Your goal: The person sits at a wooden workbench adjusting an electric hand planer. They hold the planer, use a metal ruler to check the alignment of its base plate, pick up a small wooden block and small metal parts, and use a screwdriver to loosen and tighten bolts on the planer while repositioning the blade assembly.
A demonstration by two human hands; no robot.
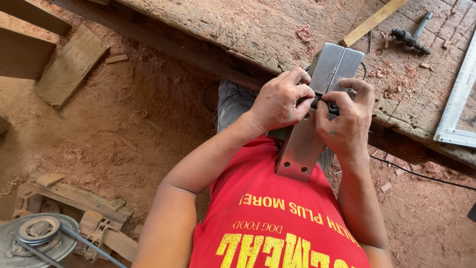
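I look down my red shirt at a grey metal planer sole [302, 144] held upside down against my body, its front plate [336, 66] resting at the edge of a worn wooden workbench [238, 25]. My left hand [280, 101] grips the tool's left side near the middle. My right hand [347, 121] holds the right side, thumb and fingers pinched on a small black part [331, 106] at the gap between the two plates. What the fingers do to that part is hidden.
A dark metal tool [411, 34], a wood strip [372, 22] and shavings lie on the bench; a white framing square [458, 101] sits at right. A black cable [421, 173] runs across the sawdust floor. Boards [69, 64] lie at left; a belt pulley [39, 231] sits bottom left.
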